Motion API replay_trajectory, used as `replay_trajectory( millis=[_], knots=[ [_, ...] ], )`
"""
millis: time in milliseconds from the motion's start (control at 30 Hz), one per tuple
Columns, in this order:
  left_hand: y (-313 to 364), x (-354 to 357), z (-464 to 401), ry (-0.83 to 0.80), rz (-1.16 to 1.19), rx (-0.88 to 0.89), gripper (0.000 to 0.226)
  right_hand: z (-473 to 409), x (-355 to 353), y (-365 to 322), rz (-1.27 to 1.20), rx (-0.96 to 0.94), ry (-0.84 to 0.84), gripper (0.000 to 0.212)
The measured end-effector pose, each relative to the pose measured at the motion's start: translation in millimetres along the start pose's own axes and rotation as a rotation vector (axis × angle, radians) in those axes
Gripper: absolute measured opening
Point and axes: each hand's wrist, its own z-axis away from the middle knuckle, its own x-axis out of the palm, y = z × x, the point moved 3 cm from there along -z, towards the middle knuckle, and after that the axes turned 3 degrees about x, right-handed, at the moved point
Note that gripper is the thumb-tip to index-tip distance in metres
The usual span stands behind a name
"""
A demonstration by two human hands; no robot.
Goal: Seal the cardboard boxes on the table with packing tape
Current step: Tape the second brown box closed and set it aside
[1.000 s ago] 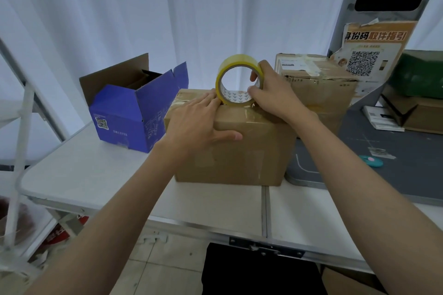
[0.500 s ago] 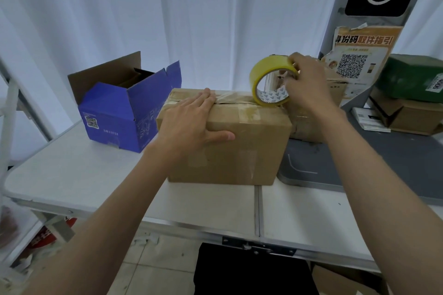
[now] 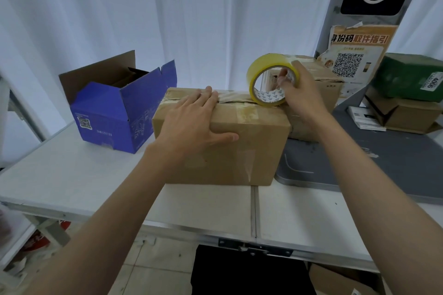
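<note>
Box [image 3: 223, 141] is sitting mid-table [image 3: 72, 175] while the left hand [image 3: 191, 122] is pressing flat, fingers straight, over the taped top seam, and the right hand [image 3: 299, 96] is gripping the tape roll [image 3: 271, 79], fingers through its core, at the box's right top edge. Likely step: finishing the seam strip; next move probably needs running tape down the right side and tearing it. Second box [image 3: 318, 93] is crowding just right; blue box [image 3: 119, 112] is sitting apart left.

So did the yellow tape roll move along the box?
Yes. The tape roll went right along the brown box, from beside the left hand to the right edge.
</note>
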Motion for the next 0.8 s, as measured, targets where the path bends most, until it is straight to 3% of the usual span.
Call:
replay_trajectory(
  millis=[233, 433, 533, 633, 800],
  knots=[
    [15, 3, -6, 0.016, 0.027, -0.001, 0.121, -2, -3, -14, 0.206, -0.197, 0.004, 0.019],
    [40, 6, -17, 0.032, 0.069, 0.050, 0.119, -5, -1, -16, 0.290, -0.212, -0.002, 0.013],
    [46, 7, -19, 0.054, 0.052, 0.041, 0.117, -3, 0, -13, 0.282, -0.159, -0.002, 0.017],
    [46, 7, -18, 0.085, 0.049, 0.042, 0.115, 1, 3, -4, 0.232, -0.049, 0.008, 0.009],
    [42, 8, -18, 0.120, 0.061, 0.053, 0.105, 16, 18, 15, -0.142, 0.211, -0.116, 0.017]
  ],
)
